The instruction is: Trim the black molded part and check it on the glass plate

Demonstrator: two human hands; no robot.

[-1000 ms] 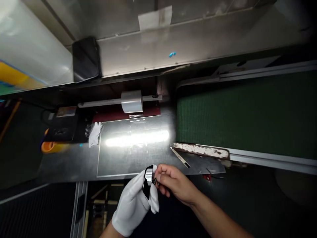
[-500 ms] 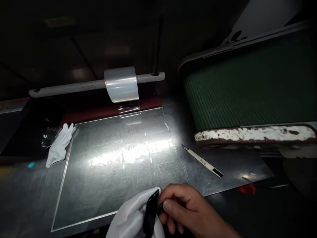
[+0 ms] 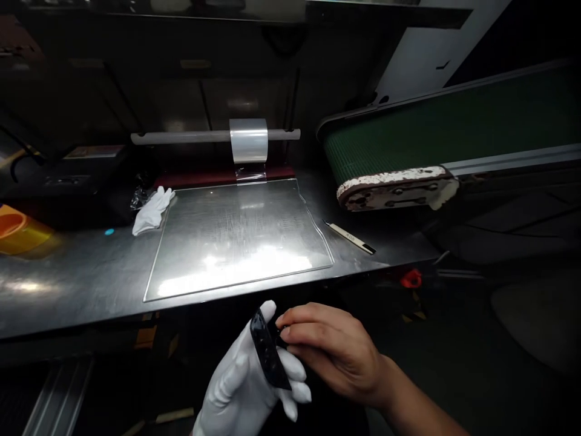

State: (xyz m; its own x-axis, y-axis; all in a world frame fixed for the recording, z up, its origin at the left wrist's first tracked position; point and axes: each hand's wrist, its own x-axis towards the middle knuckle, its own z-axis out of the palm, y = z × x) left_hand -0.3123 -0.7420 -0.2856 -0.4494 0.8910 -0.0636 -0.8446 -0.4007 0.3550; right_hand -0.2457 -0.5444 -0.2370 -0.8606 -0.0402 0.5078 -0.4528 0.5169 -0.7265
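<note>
1. Tipped with its upper end to the right half a second ago, the black piece (image 3: pixel 270 351) now leans with its upper end to the left.
2. Of the two hands, the gloved left hand (image 3: pixel 240 381) grasps this piece, fingers around its edges.
3. Just beside it, the bare right hand (image 3: pixel 336 351) has its fingers drawn together near the piece's right edge; whether they pinch anything, I cannot tell.
4. Beyond both hands lies the tabletop (image 3: pixel 91 266), carrying a clear sheet (image 3: pixel 240 230).
5. Past the left hand, a white glove (image 3: pixel 153 210) lies at the sheet's far left corner.
6. Beyond the right hand, a slim pointed tool (image 3: pixel 350 237) lies beside the sheet.
7. Ahead of the hands, a film roll (image 3: pixel 249 140) hangs on a bar (image 3: pixel 181 138).
8. Farther right, beyond the right hand, is a green conveyor belt (image 3: pixel 445 127).
</note>
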